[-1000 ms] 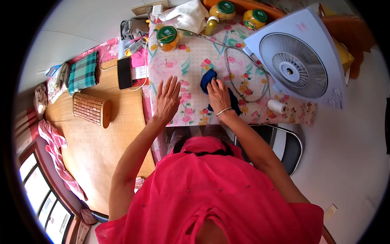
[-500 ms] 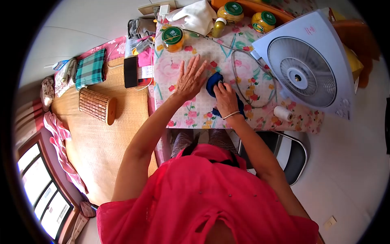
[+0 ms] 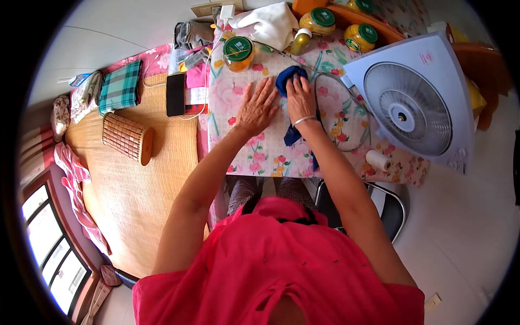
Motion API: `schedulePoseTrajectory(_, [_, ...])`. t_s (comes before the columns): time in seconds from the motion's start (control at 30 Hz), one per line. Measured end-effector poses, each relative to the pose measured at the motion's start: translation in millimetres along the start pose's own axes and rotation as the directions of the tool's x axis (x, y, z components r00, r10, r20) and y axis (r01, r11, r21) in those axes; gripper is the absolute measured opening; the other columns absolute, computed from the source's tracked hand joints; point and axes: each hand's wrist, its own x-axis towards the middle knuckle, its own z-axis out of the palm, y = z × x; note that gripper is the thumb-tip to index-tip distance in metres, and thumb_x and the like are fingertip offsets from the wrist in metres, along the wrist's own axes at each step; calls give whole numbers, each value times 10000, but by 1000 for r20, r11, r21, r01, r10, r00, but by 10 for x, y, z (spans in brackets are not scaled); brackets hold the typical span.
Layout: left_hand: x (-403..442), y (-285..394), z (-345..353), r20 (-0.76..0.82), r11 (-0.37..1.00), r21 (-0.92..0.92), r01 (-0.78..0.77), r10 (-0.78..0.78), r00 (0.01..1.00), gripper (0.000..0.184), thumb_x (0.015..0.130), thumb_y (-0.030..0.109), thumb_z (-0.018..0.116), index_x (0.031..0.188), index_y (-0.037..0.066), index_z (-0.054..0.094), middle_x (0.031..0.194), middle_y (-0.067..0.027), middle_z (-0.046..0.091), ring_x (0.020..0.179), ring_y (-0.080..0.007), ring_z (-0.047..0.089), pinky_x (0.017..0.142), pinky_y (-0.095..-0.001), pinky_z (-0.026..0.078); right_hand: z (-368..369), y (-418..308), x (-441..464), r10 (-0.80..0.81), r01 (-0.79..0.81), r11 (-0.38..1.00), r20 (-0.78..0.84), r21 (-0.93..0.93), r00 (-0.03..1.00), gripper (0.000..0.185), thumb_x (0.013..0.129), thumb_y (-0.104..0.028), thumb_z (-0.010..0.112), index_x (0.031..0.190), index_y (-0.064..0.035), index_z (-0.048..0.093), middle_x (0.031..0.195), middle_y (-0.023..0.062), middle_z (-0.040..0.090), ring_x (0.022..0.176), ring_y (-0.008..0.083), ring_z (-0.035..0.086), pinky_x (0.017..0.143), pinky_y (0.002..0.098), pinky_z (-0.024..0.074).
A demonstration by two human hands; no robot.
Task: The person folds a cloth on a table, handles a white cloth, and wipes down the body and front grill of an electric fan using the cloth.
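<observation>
My left hand [image 3: 257, 108] lies flat on the flowered tablecloth [image 3: 238, 157], fingers spread and holding nothing. Just right of it, my right hand [image 3: 301, 100] presses down on a dark blue cloth [image 3: 290, 77], its fingers over the bunched part. A loose end of the cloth trails out under my wrist toward the near table edge. Beyond my left hand stands a jar with a green lid [image 3: 238, 53]. A thin grey cable [image 3: 329, 130] curves over the tablecloth to the right of my right hand.
A fan [image 3: 409, 105] lies at the right, with a spool of white thread [image 3: 378, 161] near it. More green-lidded jars [image 3: 317, 23], a small bottle [image 3: 300, 42] and a white cloth [image 3: 270, 24] are at the back. Left are a phone [image 3: 175, 95] and a woven pillow [image 3: 128, 138].
My right hand has slid away from my body with the blue cloth, whose tail now stretches out behind it. My left hand stays flat on the table. The view has shifted slightly.
</observation>
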Motion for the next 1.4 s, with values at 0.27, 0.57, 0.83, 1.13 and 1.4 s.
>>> schedulePoseTrajectory(0.27, [-2, -5, -21, -25, 1000, -29, -10, 10, 1000, 577, 952, 332, 443, 1460, 101, 295, 1542, -112, 216, 1440, -242, 165, 1161, -478, 69, -14, 72, 178, -39, 40, 999, -22, 36, 999, 376, 870, -125, 507, 1228, -14, 538, 1300, 129, 525, 1230, 298, 434, 1000, 409, 389])
schedulePoseTrajectory(0.57, [12, 7, -27, -17, 999, 38, 0, 0, 1000, 573, 944, 356, 455, 1444, 107, 329, 1529, -107, 246, 1431, -236, 188, 1154, -485, 98, -110, 45, 29, -35, 35, 999, -22, 0, 999, 342, 864, -122, 506, 1181, -1, 555, 1256, 142, 545, 1203, 304, 451, 960, 398, 416])
schedulePoseTrajectory(0.83, [-6, 4, -33, -23, 999, 32, -2, 3, 1000, 572, 948, 357, 446, 1448, 109, 322, 1527, -107, 250, 1433, -236, 181, 1155, -483, 96, -101, 12, -144, -53, 54, 999, 20, -5, 998, 347, 866, -122, 502, 1193, -22, 564, 1250, 129, 556, 1202, 287, 457, 974, 396, 411])
schedulePoseTrajectory(1.13, [5, 7, -39, -10, 1000, 5, -7, 7, 1000, 595, 948, 336, 447, 1465, 95, 278, 1541, -115, 214, 1441, -249, 157, 1161, -473, 65, -72, 84, 350, 9, -10, 1000, 13, 11, 1000, 319, 857, -121, 500, 1149, -14, 570, 1238, 133, 559, 1188, 312, 464, 966, 399, 414])
schedulePoseTrajectory(1.4, [-1, 16, -32, -33, 1000, -2, -7, 7, 999, 583, 936, 343, 471, 1444, 94, 332, 1528, -109, 251, 1433, -239, 185, 1154, -480, 102, -169, -26, -469, -78, 78, 997, -12, 11, 997, 314, 863, -136, 495, 1140, -12, 578, 1234, 129, 562, 1187, 284, 466, 972, 383, 412])
